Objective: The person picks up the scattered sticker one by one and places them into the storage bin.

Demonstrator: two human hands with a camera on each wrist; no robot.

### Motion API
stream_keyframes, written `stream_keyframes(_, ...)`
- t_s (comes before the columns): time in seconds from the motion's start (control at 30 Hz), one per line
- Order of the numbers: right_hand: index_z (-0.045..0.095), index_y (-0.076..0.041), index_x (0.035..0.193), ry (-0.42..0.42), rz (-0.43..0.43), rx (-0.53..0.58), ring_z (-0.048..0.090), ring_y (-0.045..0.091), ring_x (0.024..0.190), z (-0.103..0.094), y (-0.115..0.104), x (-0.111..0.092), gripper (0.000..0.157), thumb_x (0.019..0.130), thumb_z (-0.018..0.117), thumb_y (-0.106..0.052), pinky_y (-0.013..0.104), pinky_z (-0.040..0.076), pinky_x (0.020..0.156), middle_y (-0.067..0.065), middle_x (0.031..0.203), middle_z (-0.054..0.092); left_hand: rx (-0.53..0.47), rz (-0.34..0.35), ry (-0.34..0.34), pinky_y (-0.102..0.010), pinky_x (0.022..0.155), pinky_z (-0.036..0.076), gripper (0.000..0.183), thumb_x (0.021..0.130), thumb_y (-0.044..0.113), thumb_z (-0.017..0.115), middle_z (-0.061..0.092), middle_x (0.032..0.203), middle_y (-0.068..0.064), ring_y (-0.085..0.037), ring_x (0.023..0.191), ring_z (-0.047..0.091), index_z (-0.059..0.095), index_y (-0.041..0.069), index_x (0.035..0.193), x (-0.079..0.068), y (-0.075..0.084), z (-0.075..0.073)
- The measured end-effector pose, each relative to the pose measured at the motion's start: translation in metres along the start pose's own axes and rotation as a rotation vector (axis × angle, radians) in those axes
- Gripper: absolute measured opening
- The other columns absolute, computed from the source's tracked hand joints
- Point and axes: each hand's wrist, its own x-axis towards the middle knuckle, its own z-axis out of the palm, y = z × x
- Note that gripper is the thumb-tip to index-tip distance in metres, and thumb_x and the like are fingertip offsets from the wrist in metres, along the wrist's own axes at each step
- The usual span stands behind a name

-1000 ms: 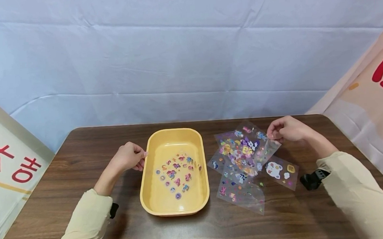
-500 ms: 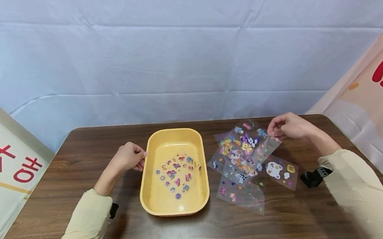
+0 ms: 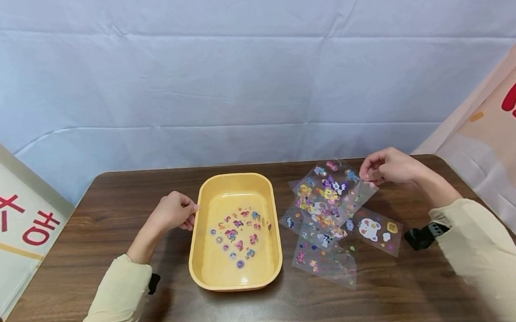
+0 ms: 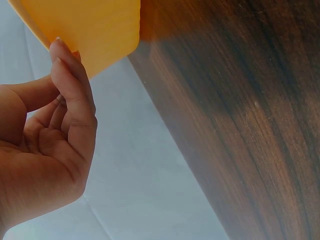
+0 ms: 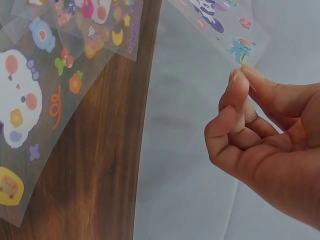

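A yellow rectangular tray [image 3: 236,278] stands on the table with a clear sticker sheet [image 3: 238,233] lying in it. At its left rim is my left hand [image 3: 175,213], pinching the edge between thumb and fingers; the left wrist view shows the fingertips against the tray's outer wall [image 4: 107,30]. To the right, my right hand [image 3: 387,167] pinches the corner of a transparent sticker sheet [image 3: 352,176] printed with small colourful ponies. In the right wrist view that held sheet [image 5: 220,22] is raised off the pile, its corner between thumb and forefinger.
Under the held sheet, several more clear sticker sheets overlap on the table; one carries a white bear face [image 3: 369,229], another [image 3: 326,267] lies nearest the front. The dark wooden table [image 3: 338,309] ends at the back against a pale cloth [image 3: 235,83]. Printed banners flank both sides.
My right hand has risen slightly and moved a little away from me, drawing the pinched sheet with it. My left hand and the tray have stayed put.
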Motion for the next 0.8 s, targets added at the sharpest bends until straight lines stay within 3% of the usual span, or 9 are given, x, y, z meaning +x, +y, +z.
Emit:
stream_keyframes(0.43, 0.058, 0.011, 0.093, 0.02, -0.024, -0.029, 0.057, 0.019, 0.064, 0.006, -0.013, 0.002, 0.01, 0.088, 0.052, 0.005, 0.034, 0.053, 0.064, 0.014, 0.078, 0.059, -0.004, -0.011, 0.002, -0.032, 0.056, 0.055, 0.022, 0.093, 0.009, 0.053, 0.06, 0.06, -0.007, -0.014, 0.052, 0.061, 0.064, -0.008, 0.086, 0.001, 0.001, -0.001)
stream_keyframes(0.8, 0.056, 0.014, 0.095, -0.008, -0.033, 0.068, 0.055, 0.019, 0.065, 0.012, -0.023, 0.005, 0.011, 0.087, 0.05, 0.008, 0.033, 0.052, 0.063, 0.013, 0.077, 0.057, -0.007, -0.01, 0.0, -0.031, 0.056, 0.055, 0.022, 0.093, 0.009, 0.053, 0.06, 0.06, -0.008, -0.014, 0.052, 0.061, 0.064, -0.008, 0.086, 0.0, 0.002, -0.001)
